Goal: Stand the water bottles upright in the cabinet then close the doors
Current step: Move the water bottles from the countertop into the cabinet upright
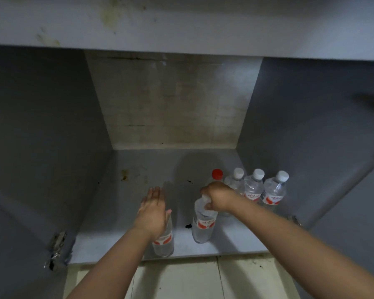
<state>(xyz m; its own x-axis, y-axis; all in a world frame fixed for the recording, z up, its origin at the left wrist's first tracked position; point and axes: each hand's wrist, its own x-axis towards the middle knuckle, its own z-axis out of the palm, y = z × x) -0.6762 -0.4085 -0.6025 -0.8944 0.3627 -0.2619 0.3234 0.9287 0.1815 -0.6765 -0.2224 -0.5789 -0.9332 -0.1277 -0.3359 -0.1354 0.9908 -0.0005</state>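
Note:
The cabinet stands open, its grey floor point(138, 169) holding several clear water bottles with red-and-white labels. My right hand point(218, 198) grips the top of one upright bottle point(203, 225) near the front middle. My left hand point(153, 212) hovers with straight fingers over another upright bottle point(163, 242) at the front edge; its cap is hidden by my palm. Behind my right hand stands a red-capped bottle point(217, 174). Three white-capped bottles stand in a row on the right: point(235, 179), point(254, 186), point(275, 190).
Both doors hang open: the left door point(26, 212) with its hinge point(57, 240), the right door point(354, 201). The countertop edge point(181, 29) overhangs the opening. Pale floor tiles point(181, 281) lie below the cabinet's front lip.

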